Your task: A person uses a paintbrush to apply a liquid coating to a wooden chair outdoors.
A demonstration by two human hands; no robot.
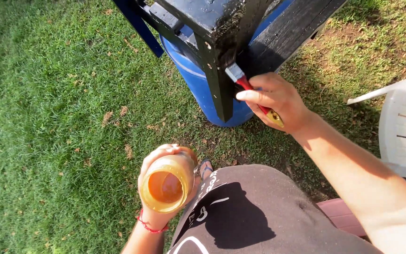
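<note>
My right hand (278,101) grips a red-handled paintbrush (250,89) with a metal ferrule. Its bristles press against the leg of a black painted wooden piece of furniture (219,61) that lies on top of a blue plastic barrel (203,91). My left hand (165,181) holds an open yellowish translucent jar (166,186) low in front of my body; a red string bracelet is on that wrist. The jar's inside looks orange, and I cannot tell what it contains.
Green lawn with scattered dry leaves spreads to the left. A white plastic chair (405,127) stands at the right edge. My dark shirt (254,211) fills the bottom centre, and a sandalled foot (205,167) shows beside the barrel's shadow.
</note>
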